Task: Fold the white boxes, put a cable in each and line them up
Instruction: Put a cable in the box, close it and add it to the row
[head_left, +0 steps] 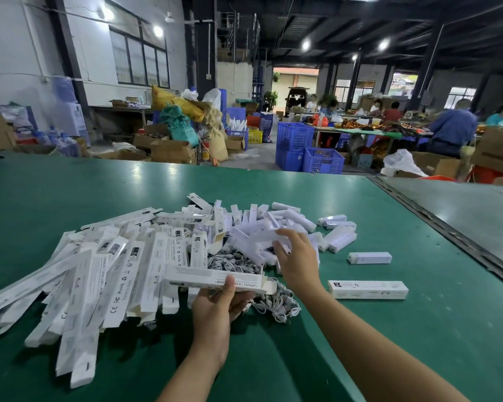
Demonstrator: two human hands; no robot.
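Observation:
My left hand (215,310) grips a long white printed box (215,278), held level above the table with its right end flap open. My right hand (295,256) reaches over a heap of small white lamp-like bars (262,233), fingers curled around one of them. A tangle of white cables (276,304) lies under and between my hands. To the left sprawls a big pile of flat unfolded white boxes (99,274). On the right, one folded box (368,289) lies alone on the green table (418,343).
A single white bar (370,257) and a few more (337,230) lie right of the heap. A metal seam (447,230) divides this table from the grey one at right. Beyond are blue crates (294,140), cardboard boxes and seated people.

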